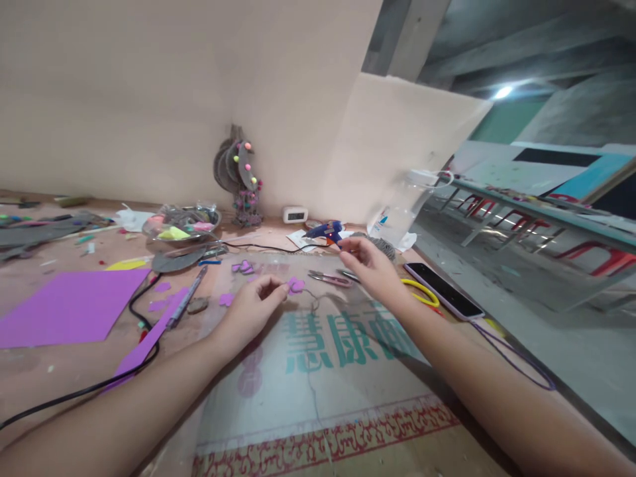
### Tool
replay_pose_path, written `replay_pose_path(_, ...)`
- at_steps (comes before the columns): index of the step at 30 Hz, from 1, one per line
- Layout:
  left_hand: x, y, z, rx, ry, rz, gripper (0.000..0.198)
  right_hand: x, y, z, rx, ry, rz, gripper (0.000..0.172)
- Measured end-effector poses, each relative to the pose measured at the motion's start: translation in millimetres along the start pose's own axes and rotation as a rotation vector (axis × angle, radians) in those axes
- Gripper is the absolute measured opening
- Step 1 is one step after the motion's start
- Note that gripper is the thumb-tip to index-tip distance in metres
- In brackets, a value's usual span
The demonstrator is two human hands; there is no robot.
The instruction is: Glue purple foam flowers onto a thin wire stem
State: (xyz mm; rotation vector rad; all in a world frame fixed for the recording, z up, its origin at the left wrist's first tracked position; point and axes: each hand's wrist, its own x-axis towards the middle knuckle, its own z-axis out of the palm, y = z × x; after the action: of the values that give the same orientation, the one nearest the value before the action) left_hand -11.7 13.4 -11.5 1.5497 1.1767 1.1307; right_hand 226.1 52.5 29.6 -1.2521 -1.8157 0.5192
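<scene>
My left hand (256, 305) is closed in a pinch on the edge of a small purple flower cutout (296, 285). A thin grey thread (314, 298) trails from the flower down over the plastic sheet. My right hand (370, 265) is raised just in front of a blue glue gun (324, 230), with its fingers bent and apart; nothing shows between them. Thread snips (330, 279) with pink handles lie between my hands. Other purple pieces (243, 267) lie beyond my left hand, and one more purple cutout (226, 299) is beside it.
Purple sheet (74, 308), pen (187, 298) and black cable (99, 384) lie left. A bowl (183, 228), decorated grey hanging piece (238, 172) and small clock (295, 214) stand behind. Right are grey yarn (377, 246), yellow ring (422, 292), phone (442, 291) and plastic jug (402, 209).
</scene>
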Motion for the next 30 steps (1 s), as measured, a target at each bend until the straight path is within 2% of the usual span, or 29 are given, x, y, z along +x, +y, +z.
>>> replay_pose_path(3,0.4,0.7,0.0,-0.031,0.003,-0.006,0.019,19.3,24.3,-20.7,-0.120,0.058,0.092,0.028)
replay_pose_path(6,0.5,3.7,0.1,-0.063,-0.015,-0.011,0.020,37.3,46.6,-26.2,-0.182,0.047,0.148,0.035)
replay_pose_path(10,0.2,7.3,-0.2,-0.069,-0.018,-0.040,0.021,61.7,62.1,-13.4,-0.247,-0.026,0.212,0.043)
replay_pose_path(14,-0.1,6.4,-1.3,-0.071,-0.019,-0.054,0.021,82.7,65.5,9.7,-0.301,-0.070,0.258,0.035)
replay_pose_path(18,0.6,4.9,-2.4,-0.063,-0.016,-0.068,0.020,89.6,61.5,20.3,-0.346,-0.026,0.292,0.027)
replay_pose_path(21,1.7,5.5,-2.9,-0.050,-0.008,-0.065,0.020,81.2,51.4,11.5,-0.346,-0.029,0.293,0.022)
replay_pose_path(25,1.9,6.3,-3.3,-0.054,0.008,-0.102,0.019,49.9,25.4,-4.6,-0.303,-0.027,0.278,0.025)
replay_pose_path(27,1.3,6.7,-3.2,-0.051,0.013,-0.110,0.019,27.6,9.3,-7.0,-0.156,-0.019,0.215,0.023)
replay_pose_path(30,0.1,7.8,-2.7,-0.043,0.024,-0.117,0.018,-6.8,-10.3,-3.8,0.097,-0.064,0.196,0.019)
